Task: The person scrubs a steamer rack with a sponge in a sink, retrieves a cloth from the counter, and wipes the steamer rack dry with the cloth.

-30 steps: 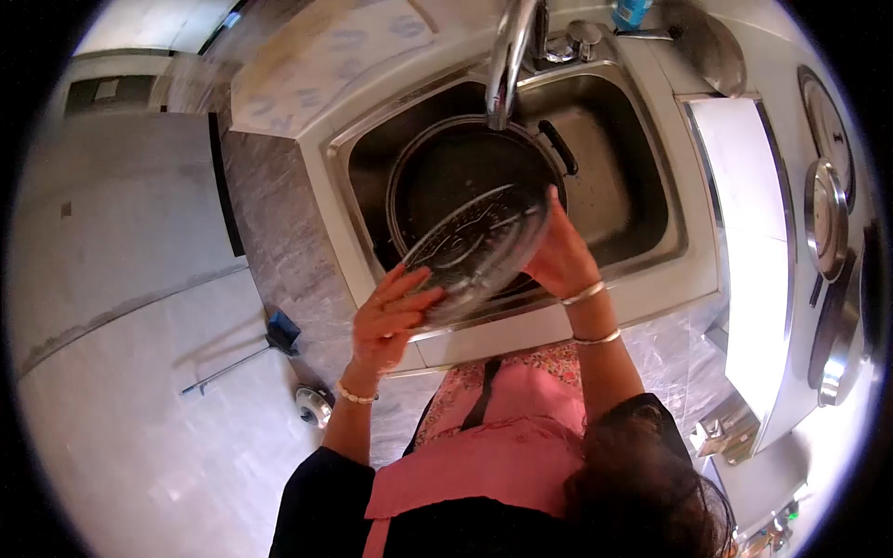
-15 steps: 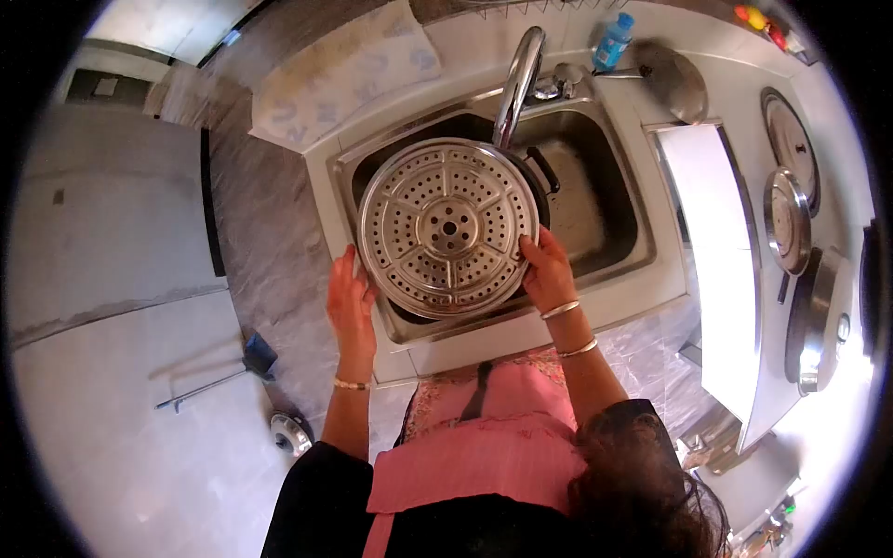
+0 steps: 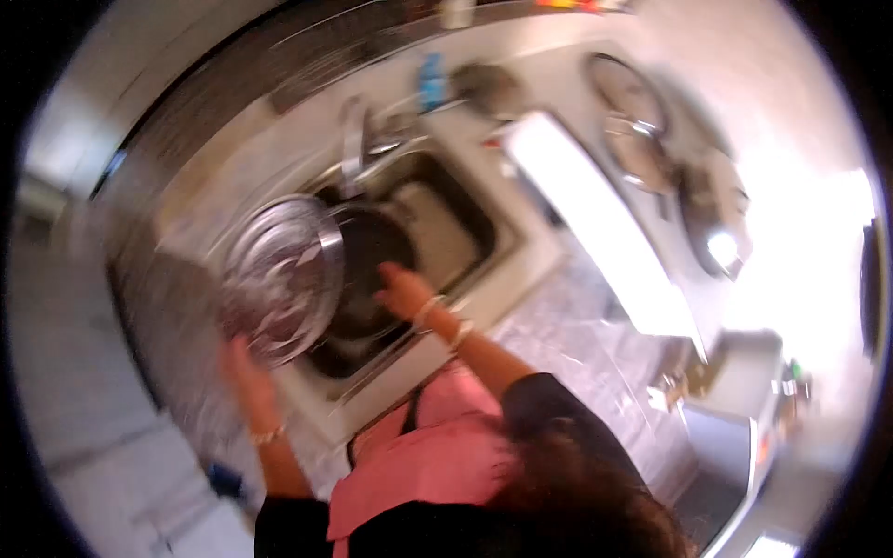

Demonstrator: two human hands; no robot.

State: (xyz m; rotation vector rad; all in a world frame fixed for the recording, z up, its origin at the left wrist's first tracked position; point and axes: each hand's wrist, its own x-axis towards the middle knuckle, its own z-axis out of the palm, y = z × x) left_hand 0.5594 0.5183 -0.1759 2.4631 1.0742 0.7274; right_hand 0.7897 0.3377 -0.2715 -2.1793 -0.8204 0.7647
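Pretty smeary view, fair warning. Closest in is the pink apron [image 3: 423, 456], dark sleeves either side of it. The left hand [image 3: 249, 381] has the lower left edge of a shiny round metal tray [image 3: 279, 279], fingers gripping the rim as far as the blur lets me see. The tray's up in the air at the sink's left side, tilted, and covers part of a dark pot [image 3: 370, 242] sitting in the left basin. The right hand [image 3: 406, 294] is over the pot's right side, well apart from the tray, fingers loosely open and nothing in it that I can make out. Two bangles on that wrist, btw. The sink [image 3: 502, 244] is set into a pale bench [image 3: 544, 265]. Behind the basins you get the faucet [image 3: 353, 149], a blue bottle [image 3: 433, 84] and a blurry round pan [image 3: 488, 89], then more round metal cookware [image 3: 633, 153] off to the right.
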